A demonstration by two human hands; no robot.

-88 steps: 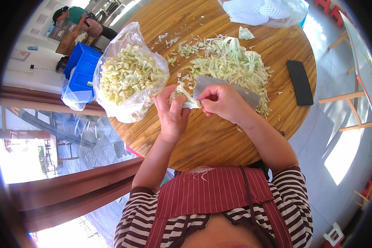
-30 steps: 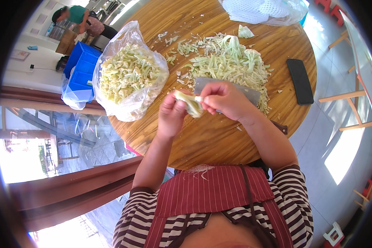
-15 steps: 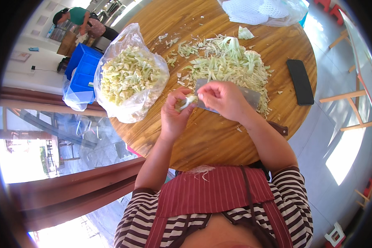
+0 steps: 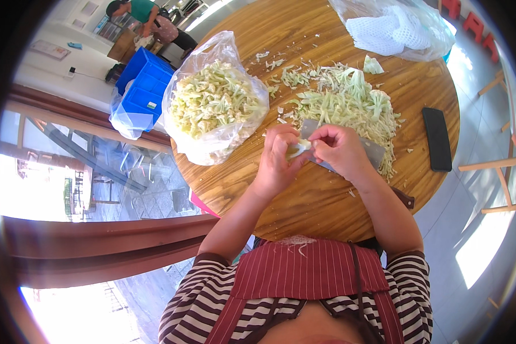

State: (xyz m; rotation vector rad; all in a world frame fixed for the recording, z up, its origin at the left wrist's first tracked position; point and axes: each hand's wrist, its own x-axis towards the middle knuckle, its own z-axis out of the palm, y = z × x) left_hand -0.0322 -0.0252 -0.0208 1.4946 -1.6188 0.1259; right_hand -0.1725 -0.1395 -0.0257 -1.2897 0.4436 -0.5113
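Observation:
A small pale cauliflower piece (image 4: 298,148) is held in the fingers of my left hand (image 4: 276,162). My right hand (image 4: 345,153) pinches at its right end, thumb and fingertip pressed together, so both hands meet at the piece. Beneath them a cleaver (image 4: 374,151) lies flat on the round wooden table, its dark handle (image 4: 403,198) pointing toward me on the right. Just beyond the blade spreads a heap of cauliflower stalks and shreds (image 4: 338,103). To the left, an open clear plastic bag (image 4: 209,150) is full of cut cauliflower florets (image 4: 215,97).
A black phone (image 4: 437,139) lies at the right of the wooden table (image 4: 304,212). White foam netting in a clear bag (image 4: 393,28) sits at the far edge. Blue crates (image 4: 143,86) stand beyond the table's left side. Another person (image 4: 149,20) bends over something in the background.
My right hand has closed in on my left hand and now pinches the cauliflower piece. The whole view has shifted, so the table appears farther right and lower.

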